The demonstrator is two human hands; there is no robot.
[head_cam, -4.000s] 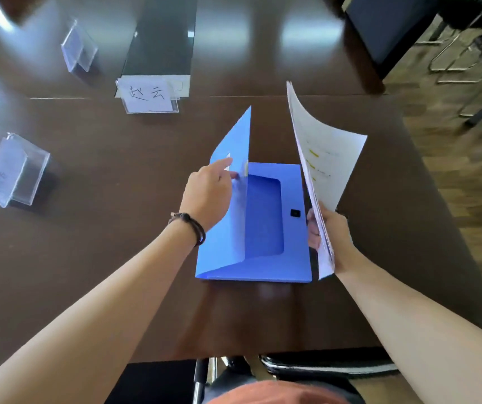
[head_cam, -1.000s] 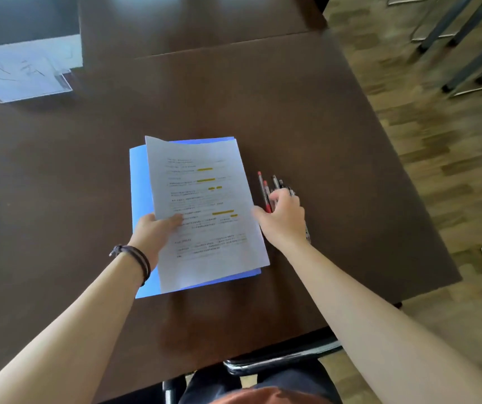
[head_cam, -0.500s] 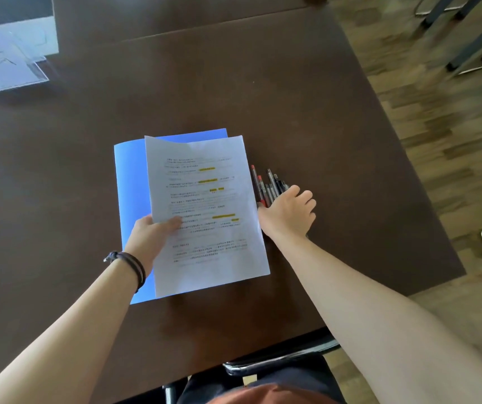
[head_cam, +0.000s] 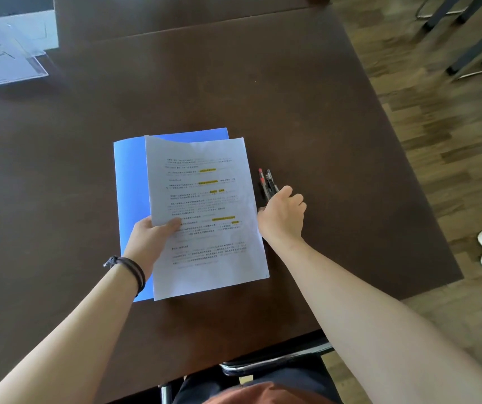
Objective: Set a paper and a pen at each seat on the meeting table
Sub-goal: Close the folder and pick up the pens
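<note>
Head view is showing a person's left hand (head_cam: 149, 240) pinching the left edge of a printed paper (head_cam: 204, 217), thumb lying on top of the sheet and fingers going under it, so that grip is holding the paper. The paper, carrying yellow highlighted lines, is resting on a blue folder (head_cam: 130, 193) lying flat on the dark brown counter (head_cam: 321, 112). The right hand (head_cam: 283, 217) is curling over a small bunch of pens (head_cam: 267, 182) lying on the counter just beside the paper's right edge; whether that grip is closing on them cannot be told, since the fingers are hiding the contact. A clear name-card stand (head_cam: 3, 56) is sitting at the far left of the counter, well apart from the folder.
</note>
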